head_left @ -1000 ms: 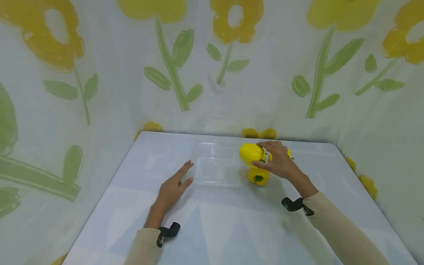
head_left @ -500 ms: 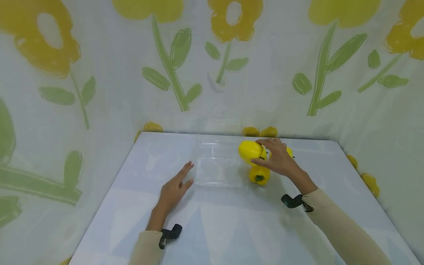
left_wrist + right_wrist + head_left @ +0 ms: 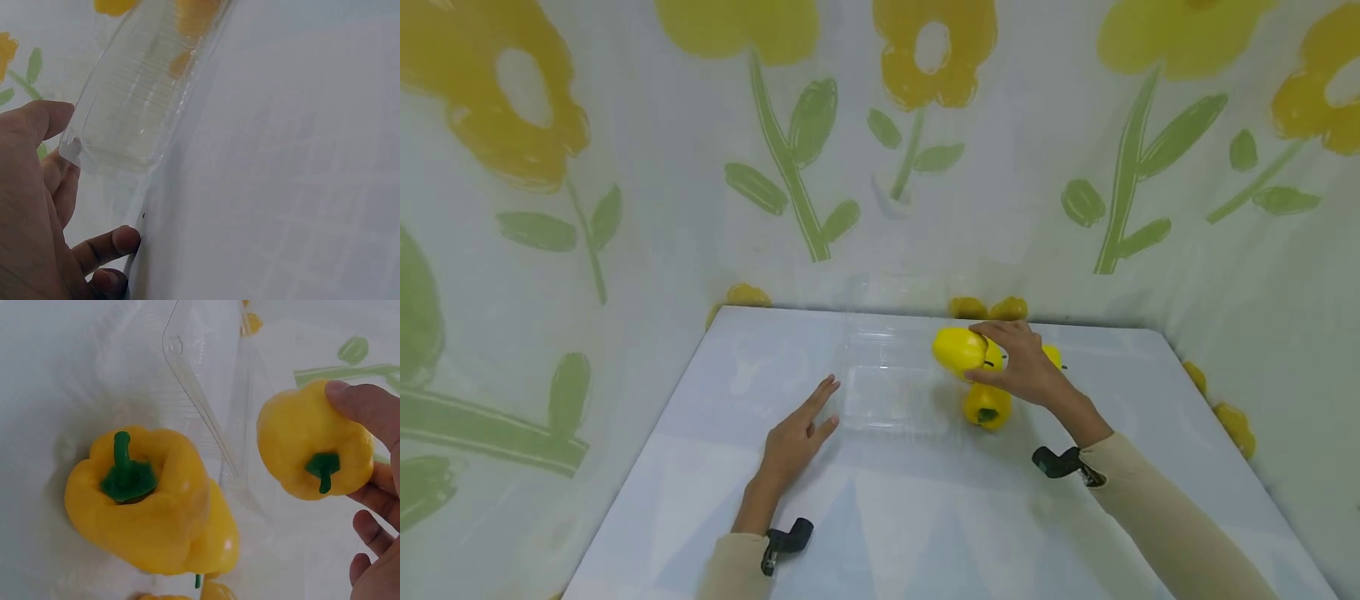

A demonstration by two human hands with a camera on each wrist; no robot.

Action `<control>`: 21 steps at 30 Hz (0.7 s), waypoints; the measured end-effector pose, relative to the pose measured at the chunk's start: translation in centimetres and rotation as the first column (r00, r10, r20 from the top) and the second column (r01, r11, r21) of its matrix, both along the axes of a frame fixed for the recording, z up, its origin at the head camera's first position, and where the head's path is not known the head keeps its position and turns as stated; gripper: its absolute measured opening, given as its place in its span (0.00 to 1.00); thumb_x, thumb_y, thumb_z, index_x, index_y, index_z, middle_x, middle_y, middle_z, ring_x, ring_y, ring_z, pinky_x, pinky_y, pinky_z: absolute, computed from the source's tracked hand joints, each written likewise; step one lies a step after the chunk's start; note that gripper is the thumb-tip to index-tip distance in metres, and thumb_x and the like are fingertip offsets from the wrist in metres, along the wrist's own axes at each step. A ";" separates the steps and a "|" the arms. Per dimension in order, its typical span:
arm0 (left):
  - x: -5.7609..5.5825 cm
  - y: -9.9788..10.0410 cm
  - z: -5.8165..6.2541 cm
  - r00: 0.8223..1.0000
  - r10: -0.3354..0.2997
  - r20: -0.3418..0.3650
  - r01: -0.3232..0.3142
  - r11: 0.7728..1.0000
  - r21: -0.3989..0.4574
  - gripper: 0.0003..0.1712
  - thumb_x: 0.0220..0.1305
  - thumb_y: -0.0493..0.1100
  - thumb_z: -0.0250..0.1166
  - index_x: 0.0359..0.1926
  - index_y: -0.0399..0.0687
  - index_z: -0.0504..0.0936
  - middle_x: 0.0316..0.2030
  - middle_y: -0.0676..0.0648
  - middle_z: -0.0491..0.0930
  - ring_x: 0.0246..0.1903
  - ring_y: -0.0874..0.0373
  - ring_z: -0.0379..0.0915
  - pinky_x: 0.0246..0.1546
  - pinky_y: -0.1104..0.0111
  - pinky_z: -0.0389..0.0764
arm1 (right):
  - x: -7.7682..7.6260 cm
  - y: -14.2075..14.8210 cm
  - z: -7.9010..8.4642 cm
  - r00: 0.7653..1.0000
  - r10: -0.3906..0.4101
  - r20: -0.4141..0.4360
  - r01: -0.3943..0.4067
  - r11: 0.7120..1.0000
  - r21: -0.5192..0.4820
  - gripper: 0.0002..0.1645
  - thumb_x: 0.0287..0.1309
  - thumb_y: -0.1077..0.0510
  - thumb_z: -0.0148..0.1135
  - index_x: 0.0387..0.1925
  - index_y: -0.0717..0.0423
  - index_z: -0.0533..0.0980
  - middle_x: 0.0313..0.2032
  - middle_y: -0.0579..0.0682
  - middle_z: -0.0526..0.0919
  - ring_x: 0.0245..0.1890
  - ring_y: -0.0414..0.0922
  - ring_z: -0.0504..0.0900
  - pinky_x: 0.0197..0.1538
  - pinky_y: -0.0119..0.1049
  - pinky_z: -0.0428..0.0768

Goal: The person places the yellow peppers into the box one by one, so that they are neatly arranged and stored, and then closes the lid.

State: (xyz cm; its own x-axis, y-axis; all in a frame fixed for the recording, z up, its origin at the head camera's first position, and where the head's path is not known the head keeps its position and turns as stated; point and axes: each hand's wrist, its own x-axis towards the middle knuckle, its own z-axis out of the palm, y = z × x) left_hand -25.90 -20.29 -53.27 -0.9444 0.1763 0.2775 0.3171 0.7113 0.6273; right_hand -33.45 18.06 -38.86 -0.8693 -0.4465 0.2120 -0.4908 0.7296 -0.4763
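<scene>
My right hand [image 3: 1018, 358] holds a yellow bell pepper [image 3: 958, 352] between thumb and fingers, raised beside the right edge of a clear plastic box [image 3: 887, 396]. In the right wrist view, the held pepper [image 3: 315, 440] shows its green stem. Another yellow bell pepper [image 3: 987, 407] sits on the table just below, with more partly hidden behind my right hand. At the box's left side, my left hand [image 3: 790, 442] has its fingers extended, fingertips right at the rim. The left wrist view shows the thumb against the corner of the box [image 3: 125, 119].
A white table [image 3: 910, 517] with pale blue triangles stands against flower-printed walls [image 3: 985, 217]. One yellow pepper [image 3: 1052, 357] lies to the right, past my right hand. Each wrist carries a small black camera [image 3: 790, 537].
My right hand has moved slightly left with the pepper, toward the box. The left hand stays almost still at the box's left side.
</scene>
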 end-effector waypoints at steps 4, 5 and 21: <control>0.1 0.0 -0.1 1.000 0.002 -0.003 -0.002 1.000 -0.003 0.33 0.74 0.61 0.54 0.77 0.73 0.58 0.75 0.68 0.54 0.23 0.67 0.62 0.19 0.72 0.65 | -0.1 -0.2 -0.1 1.000 0.009 -0.002 -0.009 1.000 -0.003 0.45 0.51 0.43 0.77 0.68 0.53 0.71 0.66 0.55 0.73 0.57 0.54 0.63 0.49 0.53 0.58; 0.1 0.0 -0.1 1.000 0.004 -0.004 -0.004 1.000 -0.002 0.33 0.74 0.61 0.54 0.77 0.73 0.58 0.74 0.68 0.54 0.23 0.67 0.61 0.19 0.72 0.65 | -0.2 -0.2 -0.1 1.000 0.010 -0.002 -0.010 1.000 -0.005 0.45 0.51 0.43 0.77 0.68 0.53 0.71 0.66 0.55 0.73 0.56 0.54 0.63 0.49 0.52 0.58; 0.4 0.4 0.3 1.000 0.028 0.013 -0.027 1.000 -0.015 0.34 0.73 0.57 0.58 0.76 0.73 0.59 0.74 0.68 0.54 0.22 0.68 0.59 0.19 0.73 0.63 | -0.9 -0.7 -0.2 0.999 0.021 0.041 -0.019 0.999 -0.030 0.44 0.52 0.40 0.76 0.67 0.50 0.72 0.65 0.51 0.74 0.58 0.52 0.63 0.59 0.60 0.57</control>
